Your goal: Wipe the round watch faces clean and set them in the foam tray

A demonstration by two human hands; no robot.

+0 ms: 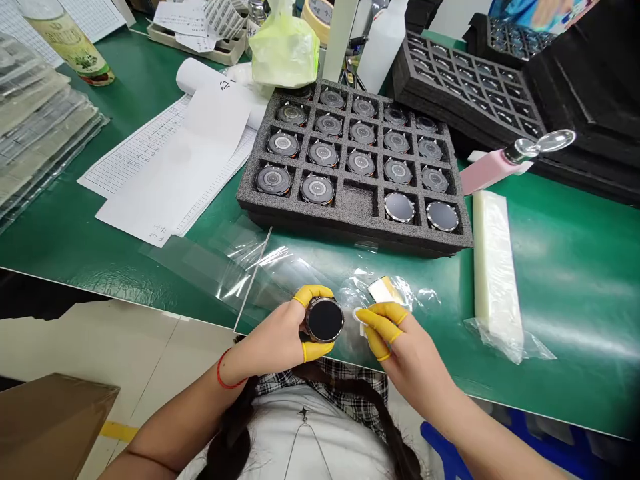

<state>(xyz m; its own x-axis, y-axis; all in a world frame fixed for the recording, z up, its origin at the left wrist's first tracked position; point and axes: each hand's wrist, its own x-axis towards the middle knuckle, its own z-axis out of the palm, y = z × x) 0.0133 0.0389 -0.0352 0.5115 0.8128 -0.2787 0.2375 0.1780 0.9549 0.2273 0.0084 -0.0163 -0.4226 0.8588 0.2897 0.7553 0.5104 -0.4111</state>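
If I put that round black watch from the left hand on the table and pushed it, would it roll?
Flat, the watch would probably slide, since the green table looks smooth and shiny. On its edge, it might roll a bit, because its outline is round. Its dark face looks like glass, so dropping it could crack it.

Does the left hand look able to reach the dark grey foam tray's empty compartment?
Probably yes: nothing covers the compartment, and only clear plastic film seems to lie between, though the left hand holds a round black-faced watch.
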